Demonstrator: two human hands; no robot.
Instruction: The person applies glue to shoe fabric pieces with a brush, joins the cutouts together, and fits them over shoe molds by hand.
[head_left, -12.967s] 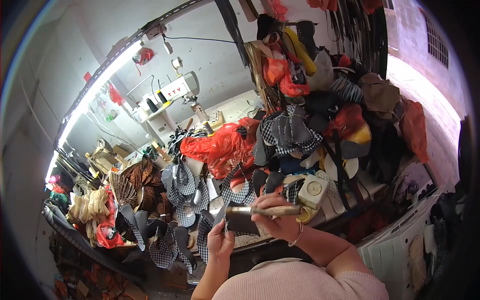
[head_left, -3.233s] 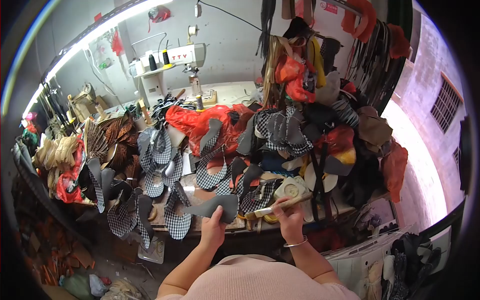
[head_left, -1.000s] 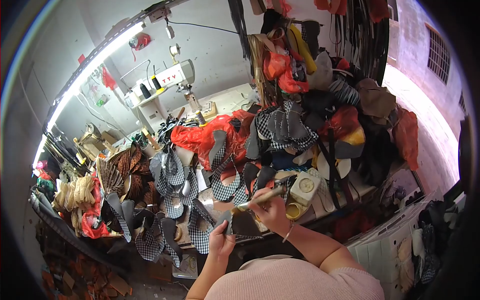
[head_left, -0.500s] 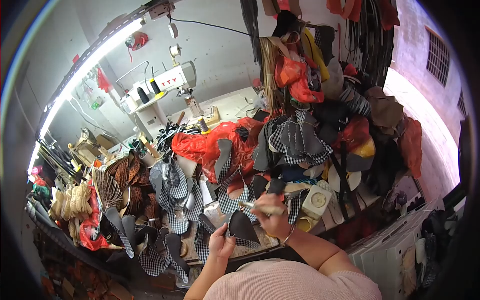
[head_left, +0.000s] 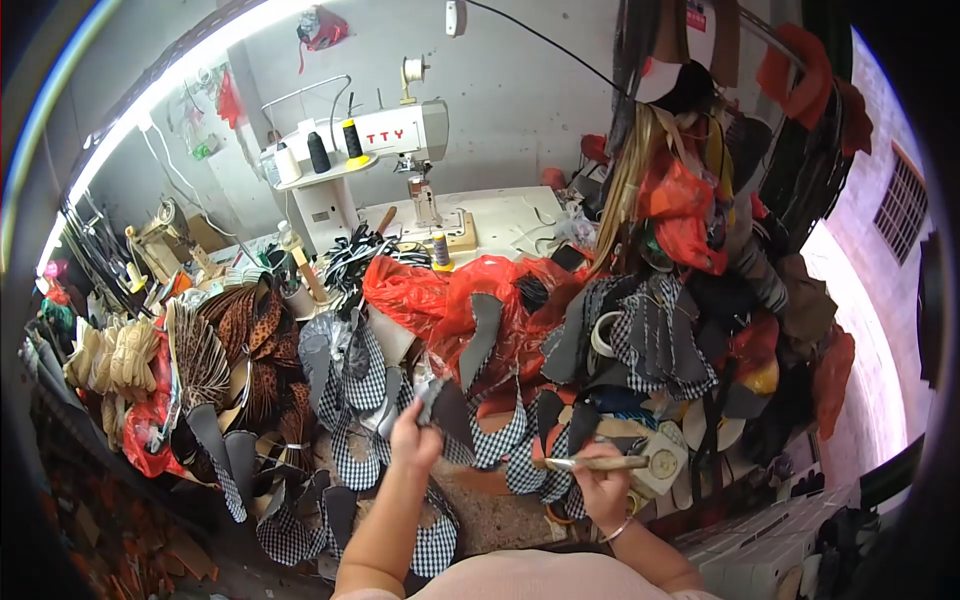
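Grey piece (head_left: pixel 452 415): it is in the air above the near middle of the counter (head_left: pixel 485 510), held by the left hand (head_left: pixel 415 440).
Left grip: the fingers are pinched on the edge of this piece, so the gap seems only as thick as the piece itself; the place of contact is a little blurred.
Brush (head_left: pixel 612 463): it lies level in the right hand (head_left: pixel 603 492), hair end to the left, apart from the piece.
Right grip: the fingers are closed around the handle.
Done: in my judgement, the work on this piece is begun but not finished, because piece and brush are both in the hands. If something is spread on its surface, I cannot tell.
Left to do: this piece is not yet laid down. Many checked pieces (head_left: pixel 436 548) with grey parts lie along the counter; which of them are complete, the view does not show.
White box (head_left: pixel 664 463): it stands at the right, just beside the brush handle. It has a round part on top, lid or opening, and its content is not clear.
Cup (head_left: pixel 298 300): it is far on the left; a wooden stick (head_left: pixel 309 272) seems to stand in it.
Large red bag (head_left: pixel 410 300): it lies on the far side of the hands; a dark bundle (head_left: pixel 531 292) shows at its right part, in it or on it.
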